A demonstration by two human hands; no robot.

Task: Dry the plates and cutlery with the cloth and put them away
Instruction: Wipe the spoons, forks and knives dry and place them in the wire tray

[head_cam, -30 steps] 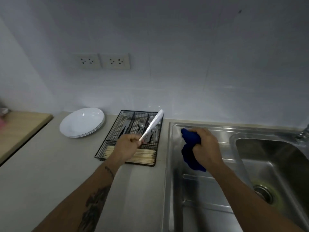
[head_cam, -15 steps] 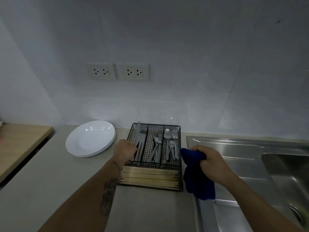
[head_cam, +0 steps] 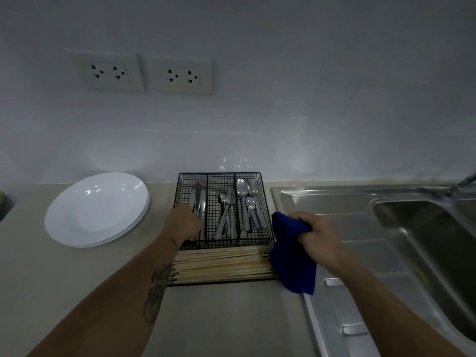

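A black wire cutlery tray stands on the counter against the wall. It holds knives on the left, forks in the middle, spoons on the right and wooden chopsticks across the front. My left hand reaches into the knife compartment, its fingers curled around a knife handle and mostly hidden behind the hand's back. My right hand grips a bunched blue cloth that hangs by the tray's right edge. A stack of white plates lies to the left of the tray.
A steel sink unit fills the right side, with a ribbed drainboard, a basin and a tap at the far right. Two double wall sockets sit above the counter. Bare beige counter lies in front of the tray.
My left hand has carried the knife from above the tray down into the left compartment. My head has moved closer and turned left, and my right hand with the cloth has come beside the tray.
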